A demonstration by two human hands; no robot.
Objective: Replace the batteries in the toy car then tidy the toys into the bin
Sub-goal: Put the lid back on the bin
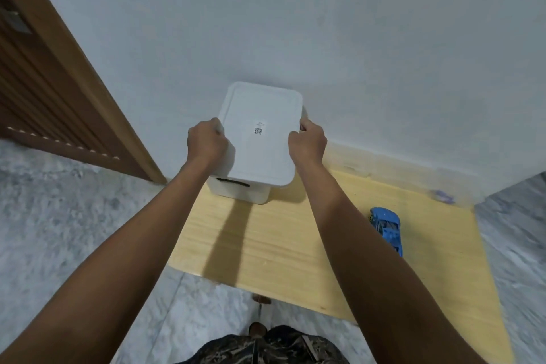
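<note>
Step in hand: the bin lid (260, 133). The left hand (206, 139) and right hand (308, 140) each grip one side of the lid, above the bin (239, 192) at the counter's (295, 245) far left corner. The toy car (387, 227) lies near the right edge. Next move, likely: set the lid aside

A room in a home: a plain pale wall (295, 23), a brown slatted wooden door (44, 91) in its frame on the left, and a grey marbled tile floor (59, 216). A low light-wood desk (295, 245) stands against the wall, carrying a white lidded bin (260, 139) and a blue toy car (387, 227)
</note>
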